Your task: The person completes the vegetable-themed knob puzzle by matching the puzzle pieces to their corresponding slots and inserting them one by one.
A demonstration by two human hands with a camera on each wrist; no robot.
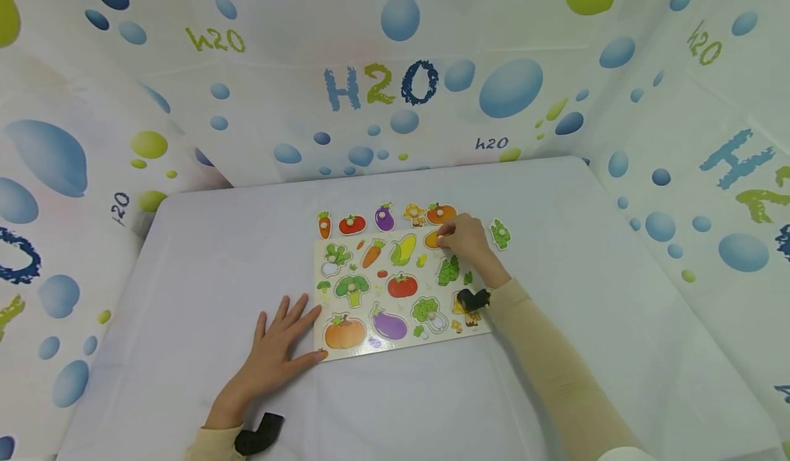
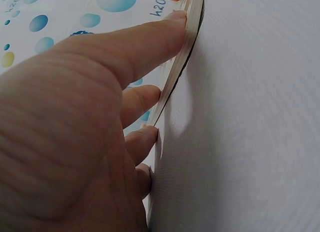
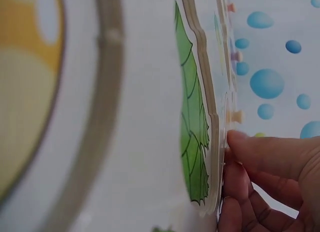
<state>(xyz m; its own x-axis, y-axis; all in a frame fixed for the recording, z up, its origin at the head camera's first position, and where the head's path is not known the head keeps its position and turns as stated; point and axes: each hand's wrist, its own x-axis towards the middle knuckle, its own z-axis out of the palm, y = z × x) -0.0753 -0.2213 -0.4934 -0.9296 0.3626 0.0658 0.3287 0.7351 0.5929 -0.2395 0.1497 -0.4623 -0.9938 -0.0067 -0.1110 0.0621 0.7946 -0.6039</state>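
Observation:
A flat wooden vegetable puzzle board lies on the white table. Along its left edge, my left hand spreads its fingers, the thumb by the near corner; the left wrist view shows fingertips against the board's thin side. At the board's far right corner, my right hand pinches a rounded orange-yellow puzzle piece between thumb and fingers, which cover part of it. In the right wrist view, the thumb and fingers meet right at the board's edge, beyond a green leafy vegetable picture.
Behind the board stand loose knobbed pieces in a row: carrot, tomato, eggplant, mushroom and pumpkin. A green leafy piece lies right of the right hand. Patterned cloth surrounds the table.

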